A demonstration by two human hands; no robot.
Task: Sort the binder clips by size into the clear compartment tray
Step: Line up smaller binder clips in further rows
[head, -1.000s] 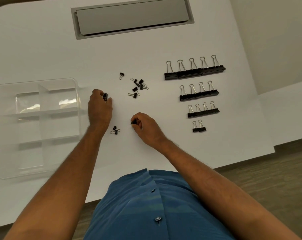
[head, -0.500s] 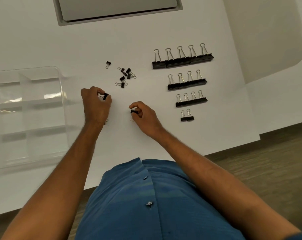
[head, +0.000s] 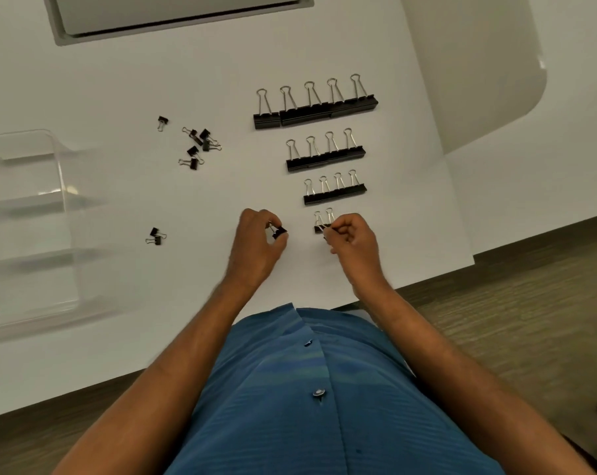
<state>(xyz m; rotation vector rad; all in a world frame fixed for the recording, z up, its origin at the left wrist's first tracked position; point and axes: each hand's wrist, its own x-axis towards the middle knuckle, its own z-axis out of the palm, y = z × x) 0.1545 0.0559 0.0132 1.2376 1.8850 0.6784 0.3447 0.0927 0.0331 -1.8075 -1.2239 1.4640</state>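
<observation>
Black binder clips lie in rows by size on the white table: a largest row [head: 316,113], a medium row [head: 325,158], a smaller row [head: 334,194] and a short row of small clips [head: 321,223]. My left hand [head: 256,248] pinches a small binder clip [head: 279,232] at its fingertips. Right beside the short row, my right hand [head: 353,240] is closed on another small clip, mostly hidden by the fingers. A loose cluster of small clips [head: 197,147] lies at centre left, and two more [head: 156,235] lie nearer the clear compartment tray [head: 62,173], which looks empty.
A grey recessed panel [head: 180,15] is set into the table at the top. One stray small clip [head: 161,122] lies left of the cluster. The table's front edge runs just below my hands, with wood-look floor beyond on the right.
Both hands have moved right, away from the tray, each carrying a small clip. My right hand has reached the short bottom row. The view shifted so the tray slid left.
</observation>
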